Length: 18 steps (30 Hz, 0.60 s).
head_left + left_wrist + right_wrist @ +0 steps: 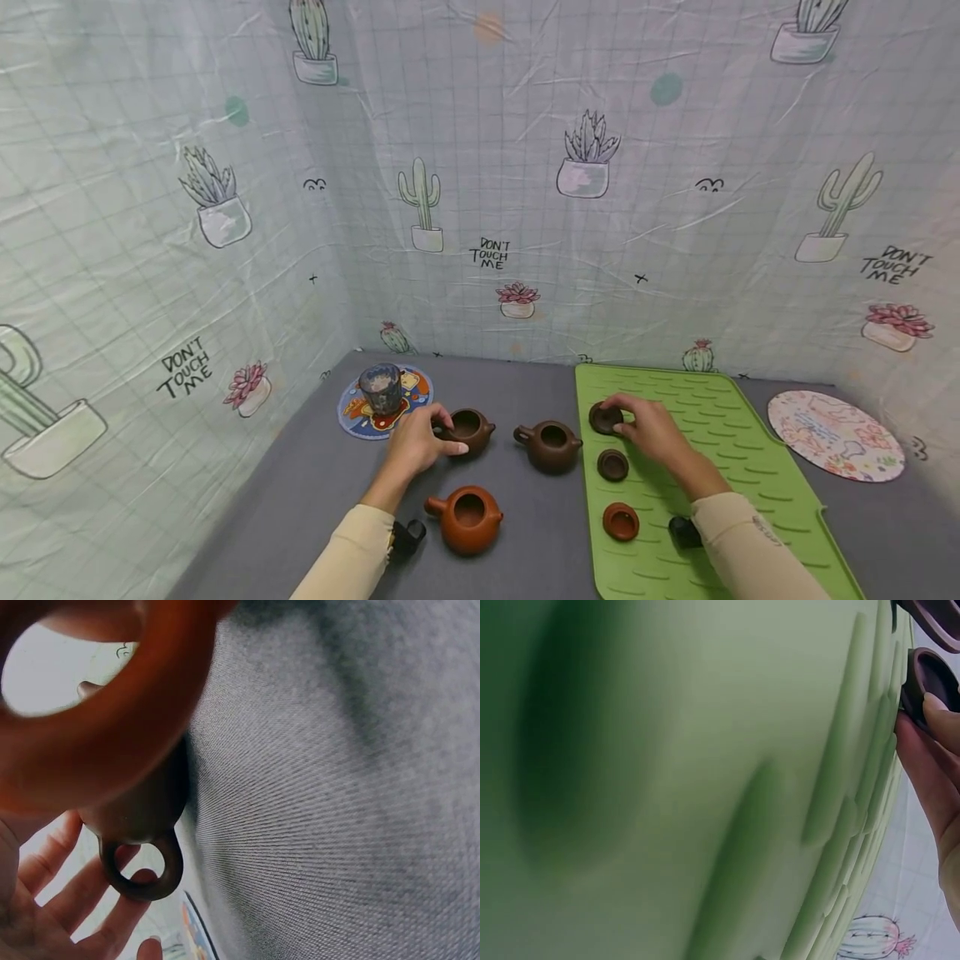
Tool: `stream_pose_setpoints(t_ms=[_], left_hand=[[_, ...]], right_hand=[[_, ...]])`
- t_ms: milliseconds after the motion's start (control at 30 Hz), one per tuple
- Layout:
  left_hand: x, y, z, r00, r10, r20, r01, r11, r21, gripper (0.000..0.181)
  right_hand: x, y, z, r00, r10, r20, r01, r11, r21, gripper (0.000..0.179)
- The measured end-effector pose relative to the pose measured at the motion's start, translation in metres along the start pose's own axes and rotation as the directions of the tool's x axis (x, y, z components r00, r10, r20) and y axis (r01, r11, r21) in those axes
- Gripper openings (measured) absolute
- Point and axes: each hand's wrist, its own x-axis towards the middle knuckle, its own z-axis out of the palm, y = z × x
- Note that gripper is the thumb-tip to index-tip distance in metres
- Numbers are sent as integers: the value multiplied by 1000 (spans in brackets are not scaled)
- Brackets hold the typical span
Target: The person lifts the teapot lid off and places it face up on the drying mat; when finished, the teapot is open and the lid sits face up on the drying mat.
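My left hand is at a dark brown teapot, its thumb on the near side and its fingers on the far side by the handle. In the left wrist view several fingers spread behind that teapot's loop handle. My right hand pinches a dark round lid between thumb and fingers, close over the green mat. A second dark lid and an orange-brown lid lie nearer on the mat. Another dark teapot and an orange-brown teapot stand lidless on the grey table.
A patterned glass stands on a round blue mat at the back left. On the right lies a pale patterned oval mat. Cactus-printed sheeting rises behind the table and along its left side.
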Motion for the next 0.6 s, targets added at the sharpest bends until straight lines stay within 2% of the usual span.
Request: stream_pose_setpoints(t_ms=[600], left_hand=[[0, -1, 2, 1000, 0, -7, 0, 1000, -2, 41]], right_hand=[[-1, -1, 2, 1000, 25, 3, -24, 997, -78, 36]])
